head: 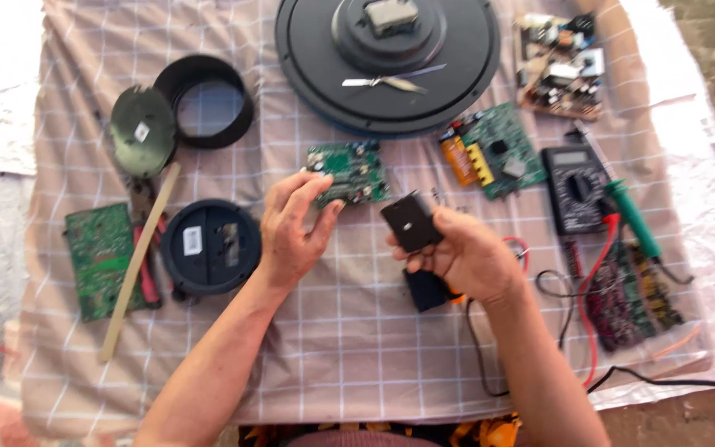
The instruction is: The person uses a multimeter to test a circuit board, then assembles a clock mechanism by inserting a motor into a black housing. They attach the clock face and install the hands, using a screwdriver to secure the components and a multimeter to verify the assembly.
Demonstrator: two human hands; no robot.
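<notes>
Green circuit board [347, 173], small black square module [411, 222], pinkish cloth [357, 331] with white grid; at three o'clock, black multimeter [577, 189].

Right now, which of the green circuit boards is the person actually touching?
The small green board at the middle, pinched at its lower left edge by the left hand. The other green boards, far left and upper right, lie untouched on the cloth.

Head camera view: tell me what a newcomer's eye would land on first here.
The two hands at the centre draw the eye: the left hand grips a small green circuit board, and the right hand holds up a small black square part. Above them, at the top edge of the checked cloth, lies a big round black disc. To the right sits a black multimeter with red and black leads.
</notes>
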